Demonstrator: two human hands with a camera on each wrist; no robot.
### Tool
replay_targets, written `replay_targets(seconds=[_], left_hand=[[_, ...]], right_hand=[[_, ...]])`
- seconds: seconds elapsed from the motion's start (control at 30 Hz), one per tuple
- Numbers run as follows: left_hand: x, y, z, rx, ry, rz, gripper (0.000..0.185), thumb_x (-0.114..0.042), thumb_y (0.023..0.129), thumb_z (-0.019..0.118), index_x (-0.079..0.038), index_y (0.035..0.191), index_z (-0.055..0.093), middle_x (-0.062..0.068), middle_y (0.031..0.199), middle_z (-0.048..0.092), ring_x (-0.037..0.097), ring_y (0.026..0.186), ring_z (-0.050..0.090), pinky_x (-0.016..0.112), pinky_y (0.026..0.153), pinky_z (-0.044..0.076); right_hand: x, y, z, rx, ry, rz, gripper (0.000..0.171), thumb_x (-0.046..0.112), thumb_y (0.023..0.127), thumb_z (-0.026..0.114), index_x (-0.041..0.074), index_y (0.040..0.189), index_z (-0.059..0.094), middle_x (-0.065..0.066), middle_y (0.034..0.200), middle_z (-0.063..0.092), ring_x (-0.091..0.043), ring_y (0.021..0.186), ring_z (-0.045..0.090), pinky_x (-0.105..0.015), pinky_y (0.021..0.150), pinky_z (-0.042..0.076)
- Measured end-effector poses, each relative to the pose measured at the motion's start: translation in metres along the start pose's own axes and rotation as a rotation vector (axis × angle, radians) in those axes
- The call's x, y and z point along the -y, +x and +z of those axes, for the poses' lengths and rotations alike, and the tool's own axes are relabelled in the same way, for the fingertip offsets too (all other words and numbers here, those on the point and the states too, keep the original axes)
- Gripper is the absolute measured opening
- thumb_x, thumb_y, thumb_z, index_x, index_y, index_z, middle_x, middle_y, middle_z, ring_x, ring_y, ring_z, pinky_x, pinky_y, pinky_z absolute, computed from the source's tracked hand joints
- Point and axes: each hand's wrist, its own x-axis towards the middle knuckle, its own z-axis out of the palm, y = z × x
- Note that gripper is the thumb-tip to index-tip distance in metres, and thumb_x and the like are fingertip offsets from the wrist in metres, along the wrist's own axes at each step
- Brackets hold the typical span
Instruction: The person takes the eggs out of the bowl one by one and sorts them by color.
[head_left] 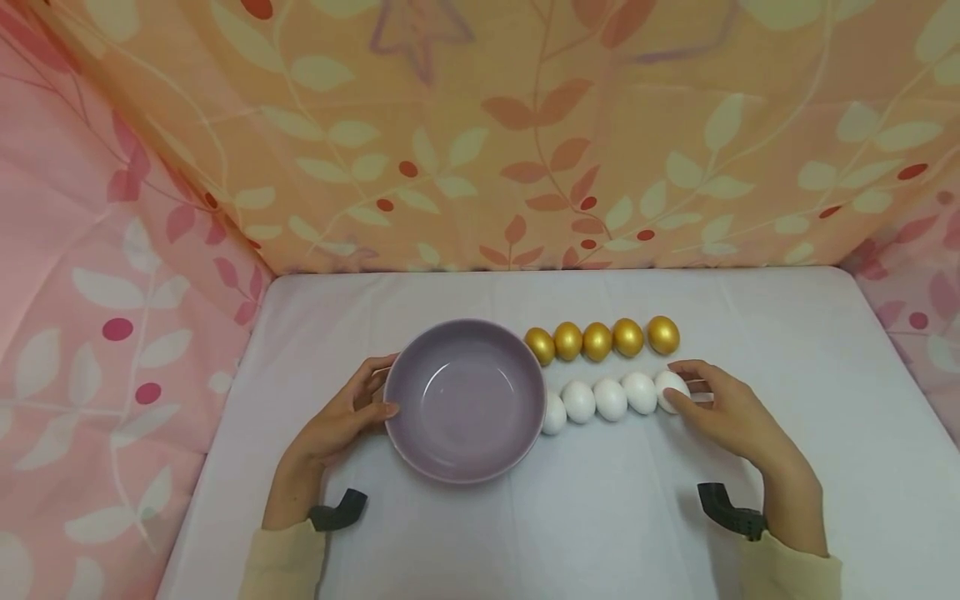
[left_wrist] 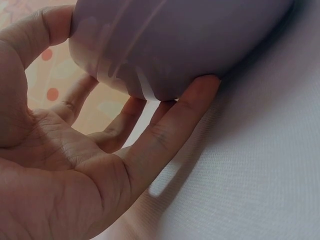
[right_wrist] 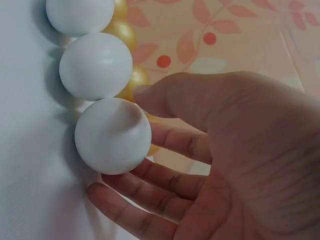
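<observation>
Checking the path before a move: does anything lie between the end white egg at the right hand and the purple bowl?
Yes. Four more white eggs lie in a row between the end white egg, touched by the right hand, and the purple bowl.

On the table the bowl sits at centre. A row of five gold eggs runs from its two o'clock edge toward three o'clock; a row of five white eggs lies just before it, at three o'clock. The left hand rests at the bowl's nine o'clock, and the right hand at the white row's far end.
</observation>
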Motion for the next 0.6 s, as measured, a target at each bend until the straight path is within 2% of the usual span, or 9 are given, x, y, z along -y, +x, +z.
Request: replay_targets(seconds=[0.23,0.6], left_hand=[[0.0001,0.0002,-0.0023,-0.005,-0.008,0.002,0.067,0.001,0.1,0.061,-0.015,0.159,0.034,0.004,0.159,0.043,0.013,0.134,0.057,0.036,0.096,0.059],[0.0029,0.0001,-0.0034,-0.008,-0.007,0.001,0.067,0.0,0.1,0.061,-0.016,0.159,0.034,0.003,0.159,0.043,0.012,0.135,0.057,0.036,0.095,0.059]], right_hand=[[-0.0006,0.0012,-0.0013,-0.008,0.004,-0.02,0.05,0.039,0.109,0.058,0.005,0.146,0.055,-0.028,0.139,0.064,-0.047,0.127,0.062,-0.066,0.102,0.051],[-0.001,0.0015,-0.003,-0.003,0.007,-0.024,0.046,0.033,0.11,0.055,0.005,0.146,0.055,-0.031,0.14,0.063,-0.049,0.129,0.061,-0.067,0.102,0.049]])
